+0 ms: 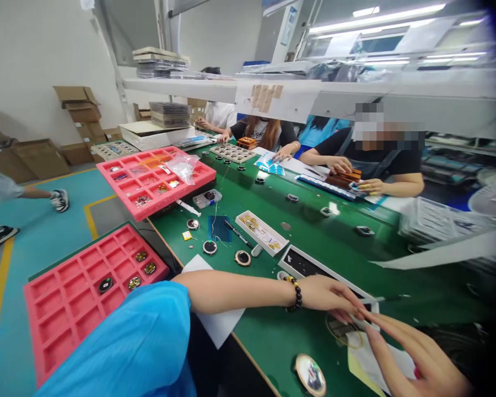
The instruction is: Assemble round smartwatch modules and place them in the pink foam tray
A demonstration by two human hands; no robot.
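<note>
In the head view, the left hand [330, 298] is stretched over the green table [256, 342], a beaded bracelet [294, 293] worn at its wrist, and its fingertips are met by those of the right hand [417, 350]. The fingers are kept narrow here; whether anything is pinched cannot be told. Just beneath, a round piece [341, 327] is partly covered, with paper [386, 361] laid beside it. Behind the left hand, a white tray [287, 263] is partly hidden; nearer the edge, a disc [310, 376] is seen lying apart.
</note>
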